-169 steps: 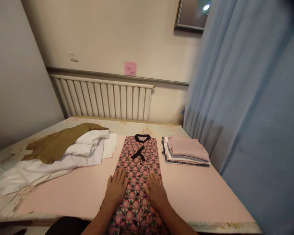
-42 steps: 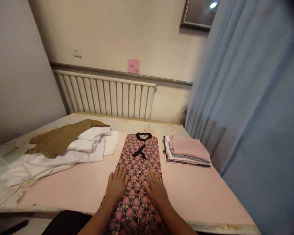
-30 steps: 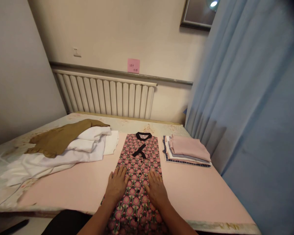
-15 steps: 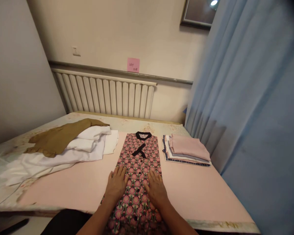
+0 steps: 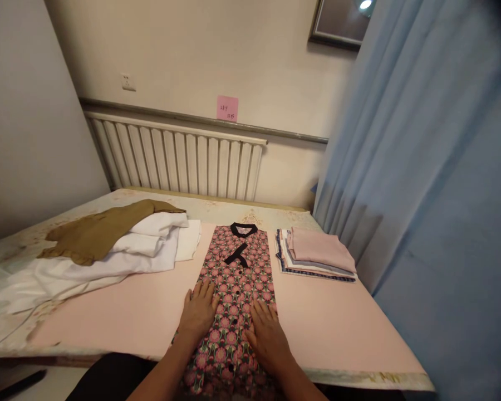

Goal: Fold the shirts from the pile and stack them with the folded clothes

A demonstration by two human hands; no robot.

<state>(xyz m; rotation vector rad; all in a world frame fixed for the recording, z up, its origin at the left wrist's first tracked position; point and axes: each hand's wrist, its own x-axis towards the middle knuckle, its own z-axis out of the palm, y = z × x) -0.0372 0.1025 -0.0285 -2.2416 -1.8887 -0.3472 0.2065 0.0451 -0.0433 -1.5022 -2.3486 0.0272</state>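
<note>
A patterned blouse [image 5: 229, 306] with pink flowers, dark buttons, a black collar and black tie ends lies face up and narrowly folded before me. Its lower end runs past the table's near edge. On its left side rests my left hand [image 5: 199, 307], flat with the fingers stretched out. My right hand [image 5: 268, 334] lies flat on the blouse's right side, fingers pointing forward. Neither hand grips the cloth. The fabric under both palms is hidden.
Left of the blouse lies a loose heap of white garments [image 5: 146, 262] with an olive-brown garment [image 5: 112, 231] on top. To the right sits a folded clothes stack [image 5: 317, 253]. A pink cloth [image 5: 338, 323] covers the table. A blue curtain [image 5: 384, 167] hangs along the right.
My right hand has slid slightly towards me along the blouse. My left hand stays nearly in place. The view has shifted a little.
</note>
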